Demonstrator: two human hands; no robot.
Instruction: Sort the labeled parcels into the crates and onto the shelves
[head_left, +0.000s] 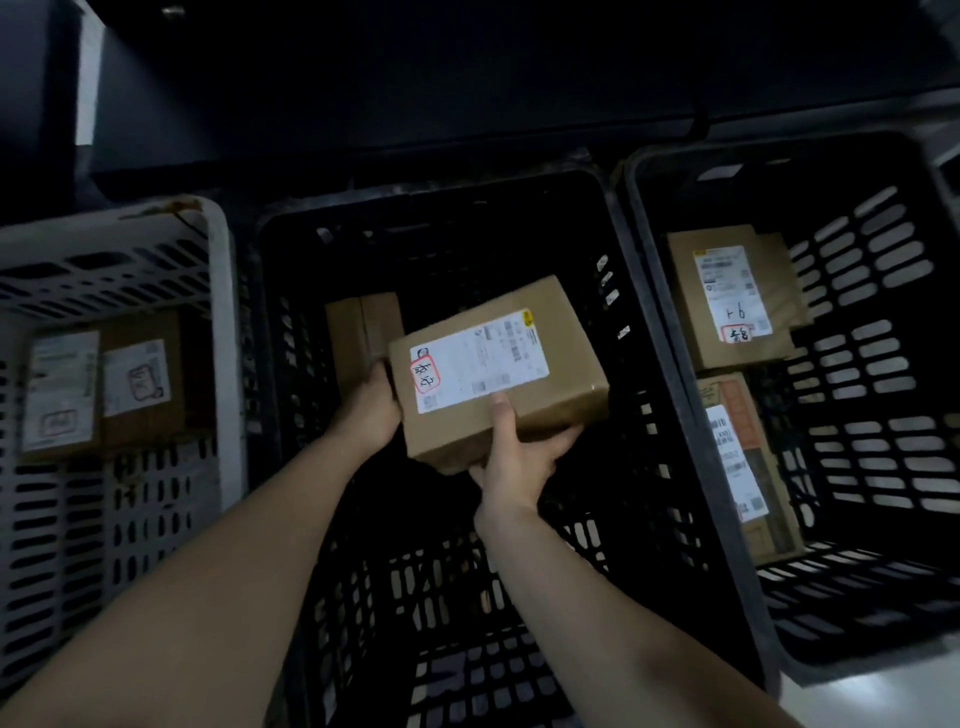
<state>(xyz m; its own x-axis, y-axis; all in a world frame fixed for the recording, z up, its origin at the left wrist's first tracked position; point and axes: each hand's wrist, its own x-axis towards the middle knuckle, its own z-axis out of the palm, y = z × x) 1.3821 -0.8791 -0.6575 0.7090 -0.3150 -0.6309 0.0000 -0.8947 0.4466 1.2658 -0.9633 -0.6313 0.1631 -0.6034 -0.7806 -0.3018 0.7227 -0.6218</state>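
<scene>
Both hands are on one brown parcel (498, 364), which hangs in the air above the middle black crate (519, 597), nearer its far wall than its near one. The left hand (371, 410) clasps the parcel's left end, its fingers hidden behind the cardboard. The right hand (519, 457) cups the near edge from below, with the thumb (503, 415) pressed flat on top at the edge of the white label (478, 364).

The box is kept label-up and slightly tilted, I would guess so that the red-ringed handwriting (425, 375) can be read and matched to a crate. A smaller plain box (358, 327) already lies on this crate's floor, by the left wall, just beyond the left hand.

The white crate (104, 270) to the left holds two labelled parcels (62, 389) side by side. The black crate (872, 322) to the right has two more (727, 296) along its left wall. Each shows a red-ringed mark, which suggests the marks decide the sorting. This parcel looks about to go down into the middle crate.
</scene>
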